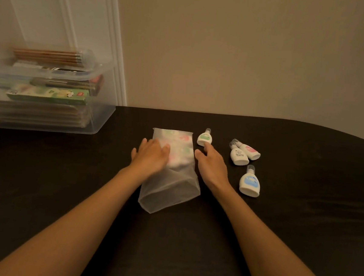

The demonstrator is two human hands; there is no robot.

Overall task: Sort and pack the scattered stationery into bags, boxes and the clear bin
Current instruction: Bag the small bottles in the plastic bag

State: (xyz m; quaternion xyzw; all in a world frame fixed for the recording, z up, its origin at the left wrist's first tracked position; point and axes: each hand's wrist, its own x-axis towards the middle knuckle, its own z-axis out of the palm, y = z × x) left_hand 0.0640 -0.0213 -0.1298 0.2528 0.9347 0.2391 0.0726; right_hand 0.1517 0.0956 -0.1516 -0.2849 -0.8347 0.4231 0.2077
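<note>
Head view, with the frosted bag taken as the middle of the dial and 12 o'clock toward the wall. The bag lies flat on the dark table, its long side running from 12 to 6. Blurred white shapes with pink and green patches show through its far half.

The left hand lies palm down on the bag's 10 o'clock side, fingers straight and spread, pressing rather than gripping. The right hand sits just beside the bag's 3 o'clock edge, fingers loose and holding nothing. Its forefinger points at the base of the green-label bottle at 1 o'clock; whether they touch cannot be told.

At 2 o'clock two more small white bottles lie side by side, touching, caps toward the wall: the pink-label bottle and, on its near side, the plain-backed bottle. The blue-label bottle lies alone at 3 o'clock, cap also toward 12.

At 10 o'clock, well apart, stands the clear bin. It is filled with stacked flat packs, a green box and, on top, a pack of pencils.
</note>
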